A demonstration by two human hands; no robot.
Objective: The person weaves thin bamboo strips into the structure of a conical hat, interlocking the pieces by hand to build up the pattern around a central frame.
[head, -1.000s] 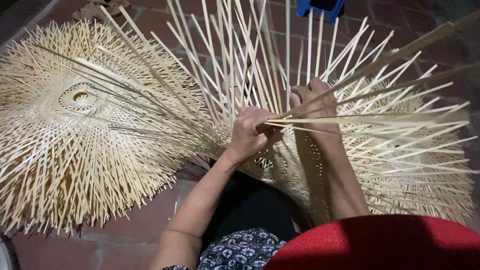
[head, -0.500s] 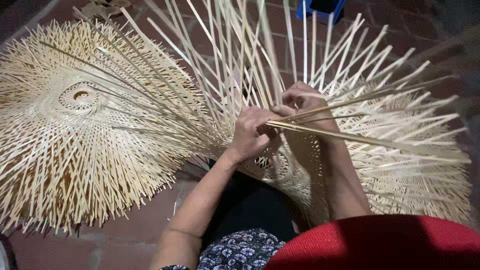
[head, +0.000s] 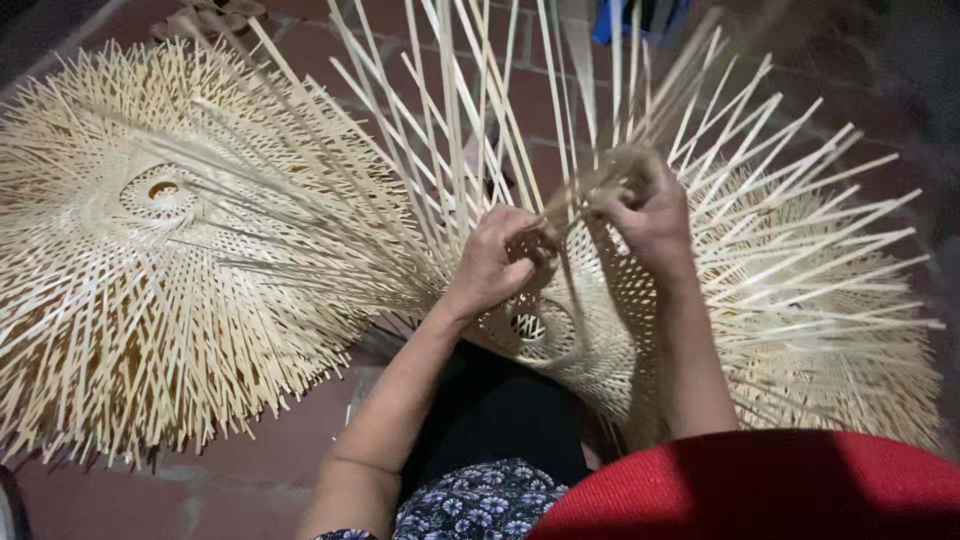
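Observation:
A half-woven bamboo piece [head: 760, 290] with a small round centre hole rests on my lap, its loose pale strips fanning up and out. My left hand [head: 495, 262] is closed around strips near the woven centre. My right hand [head: 650, 210] pinches a thin bamboo strip [head: 580, 195] that runs across to my left hand. The two hands sit close together above the centre hole. Blurred strips stand upright behind them.
A finished woven bamboo disc [head: 160, 250] with spiky edges lies on the red brick floor [head: 250, 470] at the left. A blue object [head: 625, 20] sits at the top. A red rounded thing [head: 780, 490] fills the bottom right, next to my dark flowered clothing [head: 480, 500].
My right hand has swung the long strip from pointing right to upward and has drawn closer to my left hand. The view has shifted slightly.

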